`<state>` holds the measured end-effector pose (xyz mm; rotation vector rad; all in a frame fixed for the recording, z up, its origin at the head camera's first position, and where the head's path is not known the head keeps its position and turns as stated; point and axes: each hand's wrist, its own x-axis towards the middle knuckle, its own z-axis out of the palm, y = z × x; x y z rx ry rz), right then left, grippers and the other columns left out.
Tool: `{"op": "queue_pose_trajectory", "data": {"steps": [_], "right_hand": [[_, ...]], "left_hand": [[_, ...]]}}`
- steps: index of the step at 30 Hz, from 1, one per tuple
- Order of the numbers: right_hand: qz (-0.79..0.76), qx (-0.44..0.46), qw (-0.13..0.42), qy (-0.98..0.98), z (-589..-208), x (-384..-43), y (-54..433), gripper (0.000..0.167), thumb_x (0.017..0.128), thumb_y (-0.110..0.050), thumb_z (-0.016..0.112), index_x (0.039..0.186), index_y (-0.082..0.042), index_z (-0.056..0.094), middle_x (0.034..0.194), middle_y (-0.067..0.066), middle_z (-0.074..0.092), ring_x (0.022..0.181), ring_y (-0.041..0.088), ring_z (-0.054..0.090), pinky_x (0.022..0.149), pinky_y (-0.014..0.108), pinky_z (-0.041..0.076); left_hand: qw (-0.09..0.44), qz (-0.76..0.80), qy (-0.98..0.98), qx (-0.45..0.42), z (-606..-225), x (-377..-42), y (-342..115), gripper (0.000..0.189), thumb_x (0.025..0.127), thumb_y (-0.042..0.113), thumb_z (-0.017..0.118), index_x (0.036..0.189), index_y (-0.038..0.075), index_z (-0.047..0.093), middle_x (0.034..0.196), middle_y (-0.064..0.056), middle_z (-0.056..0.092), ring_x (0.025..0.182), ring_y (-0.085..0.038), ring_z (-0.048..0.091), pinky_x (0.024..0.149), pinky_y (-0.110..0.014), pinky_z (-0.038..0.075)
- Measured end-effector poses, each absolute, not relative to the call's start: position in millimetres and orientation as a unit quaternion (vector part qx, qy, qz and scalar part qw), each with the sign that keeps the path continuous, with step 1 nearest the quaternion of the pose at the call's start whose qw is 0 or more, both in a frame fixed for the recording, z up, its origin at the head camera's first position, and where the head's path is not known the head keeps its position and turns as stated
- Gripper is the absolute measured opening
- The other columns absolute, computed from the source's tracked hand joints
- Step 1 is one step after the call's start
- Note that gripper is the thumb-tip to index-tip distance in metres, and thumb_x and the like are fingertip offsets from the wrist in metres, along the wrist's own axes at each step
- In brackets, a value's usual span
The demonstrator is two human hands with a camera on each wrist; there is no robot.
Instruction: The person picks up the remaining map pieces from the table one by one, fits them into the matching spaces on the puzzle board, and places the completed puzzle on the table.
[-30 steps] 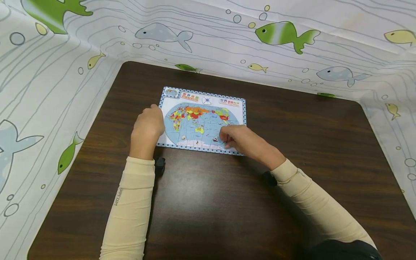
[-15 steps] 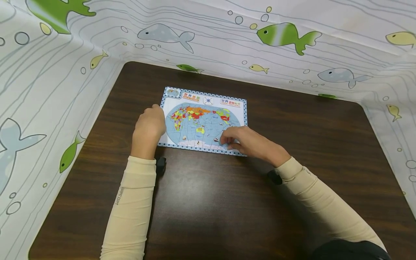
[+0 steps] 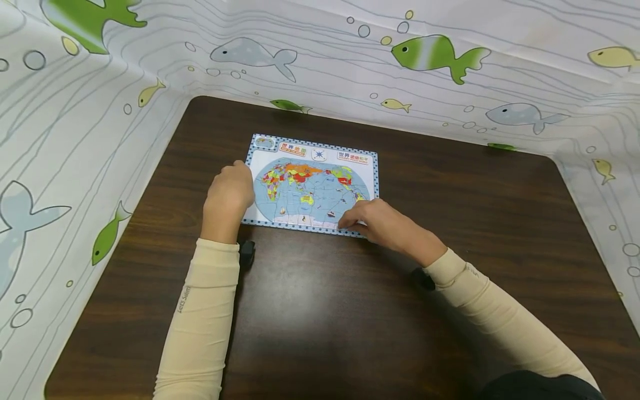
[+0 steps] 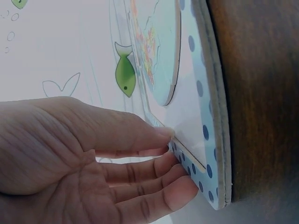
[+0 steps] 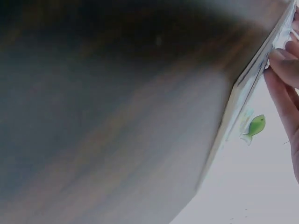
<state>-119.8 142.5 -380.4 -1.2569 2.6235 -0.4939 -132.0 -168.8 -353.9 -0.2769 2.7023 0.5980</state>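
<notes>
A world map jigsaw puzzle [image 3: 320,191] with a blue dotted border lies flat on the dark table. My left hand [image 3: 229,189] grips the puzzle's left edge. In the left wrist view, its thumb [image 4: 161,135] lies on the white frame and the fingers [image 4: 180,189] meet the dotted border. My right hand [image 3: 375,222] bends over the map's lower right corner, thumb and fingertips close together at a jigsaw piece that they mostly hide. Up in the right corner of the right wrist view, the right fingers [image 5: 280,58] stand at the puzzle's edge.
The dark wooden table [image 3: 310,311] reaches out on all sides of the puzzle. White sheets printed with fish [image 3: 430,53] stand along its back and sides. Black wrist devices [image 3: 246,254] sit under both cream sleeves.
My right hand has shifted slightly down and right, its fingertips now lower at the puzzle's bottom right border. More of the map's right side shows. The left hand keeps its place at the left edge.
</notes>
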Motion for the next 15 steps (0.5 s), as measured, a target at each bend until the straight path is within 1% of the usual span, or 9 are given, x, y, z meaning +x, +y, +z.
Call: {"op": "queue_pose_trajectory", "data": {"steps": [6, 8, 11, 13, 14, 15], "right_hand": [[-0.152, -0.436, 0.082, 0.883, -382.7, -115.2, 138.3, 0.021, 0.095, -0.004, 0.081, 0.115, -0.010, 0.082, 0.112, 0.002, 0.083, 0.101, 0.015, 0.076, 0.088, 0.033, 0.064], [-0.151, -0.436, 0.081, 0.883, -384.2, -114.0, 138.0, 0.021, 0.095, -0.004, 0.080, 0.115, -0.009, 0.082, 0.111, 0.002, 0.083, 0.099, 0.015, 0.076, 0.087, 0.033, 0.063], [-0.154, -0.435, 0.082, 0.883, -386.7, -113.0, 138.6, 0.019, 0.097, -0.005, 0.078, 0.116, -0.008, 0.081, 0.110, 0.004, 0.082, 0.093, 0.015, 0.074, 0.081, 0.031, 0.061], [-0.162, -0.429, 0.087, 0.885, -388.3, -113.7, 139.6, 0.019, 0.099, -0.006, 0.076, 0.117, -0.008, 0.081, 0.111, 0.004, 0.082, 0.092, 0.013, 0.073, 0.080, 0.030, 0.060], [-0.170, -0.422, 0.092, 0.886, -388.8, -114.5, 140.3, 0.019, 0.099, -0.007, 0.075, 0.117, -0.008, 0.081, 0.112, 0.003, 0.082, 0.092, 0.013, 0.073, 0.079, 0.029, 0.059], [-0.183, -0.411, 0.101, 0.888, -389.1, -115.7, 141.2, 0.019, 0.100, -0.008, 0.075, 0.119, -0.009, 0.080, 0.114, 0.003, 0.082, 0.091, 0.012, 0.072, 0.078, 0.029, 0.058]], "left_hand": [[0.195, 0.206, 0.954, -0.094, -355.0, -136.0, -171.8, 0.055, 0.103, 0.000, 0.054, 0.151, -0.019, 0.036, 0.134, -0.040, 0.056, 0.107, -0.046, 0.060, 0.087, -0.054, 0.058], [0.204, 0.203, 0.954, -0.088, -355.1, -135.7, -172.2, 0.052, 0.104, 0.000, 0.053, 0.150, -0.019, 0.039, 0.132, -0.039, 0.058, 0.103, -0.044, 0.059, 0.083, -0.051, 0.057], [0.213, 0.207, 0.951, -0.083, -354.0, -134.9, -171.9, 0.053, 0.103, 0.002, 0.053, 0.150, -0.017, 0.040, 0.127, -0.036, 0.060, 0.095, -0.040, 0.059, 0.074, -0.045, 0.054], [0.214, 0.214, 0.950, -0.075, -351.5, -134.0, -170.7, 0.059, 0.102, 0.004, 0.054, 0.154, -0.017, 0.036, 0.127, -0.035, 0.060, 0.094, -0.039, 0.059, 0.071, -0.043, 0.052], [0.212, 0.220, 0.950, -0.071, -349.7, -133.5, -169.4, 0.062, 0.102, 0.005, 0.053, 0.157, -0.016, 0.033, 0.128, -0.035, 0.059, 0.094, -0.039, 0.059, 0.071, -0.043, 0.052], [0.207, 0.226, 0.950, -0.068, -347.1, -132.9, -167.1, 0.065, 0.102, 0.005, 0.054, 0.159, -0.015, 0.029, 0.133, -0.035, 0.058, 0.097, -0.040, 0.060, 0.073, -0.044, 0.053]]}}
